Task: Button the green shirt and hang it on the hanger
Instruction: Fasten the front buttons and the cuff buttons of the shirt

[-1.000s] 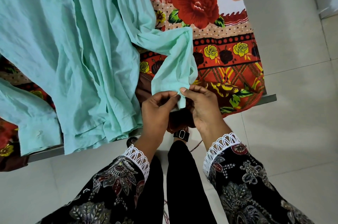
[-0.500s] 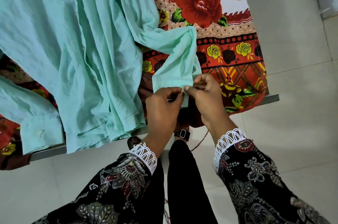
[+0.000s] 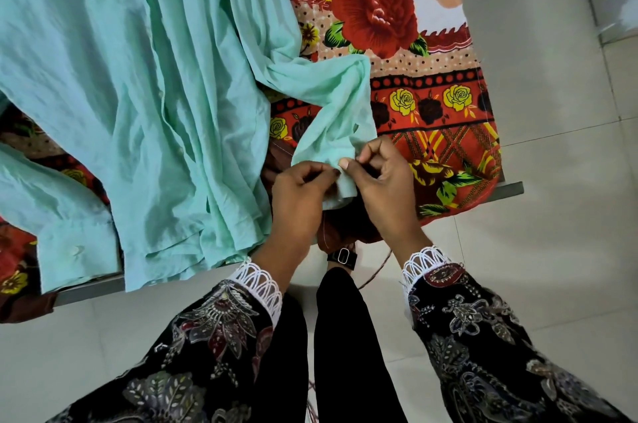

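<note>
Two hands at one cuff of your green shirt (image 3: 138, 77), which lies spread across the left of the tabletop (image 3: 511, 187).
Thin, soft and light, it slumps unless you grip hems or cuff edges. Your left hand (image 3: 297, 194) and right hand (image 3: 383, 177) each pinch the sleeve cuff (image 3: 340, 163) near the front edge; versus a second ago, they sit slightly farther in.

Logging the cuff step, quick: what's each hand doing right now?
Left hand: closed, pinching the green shirt's sleeve cuff.
Right hand: closed, pinching the same cuff from the other side.
</note>
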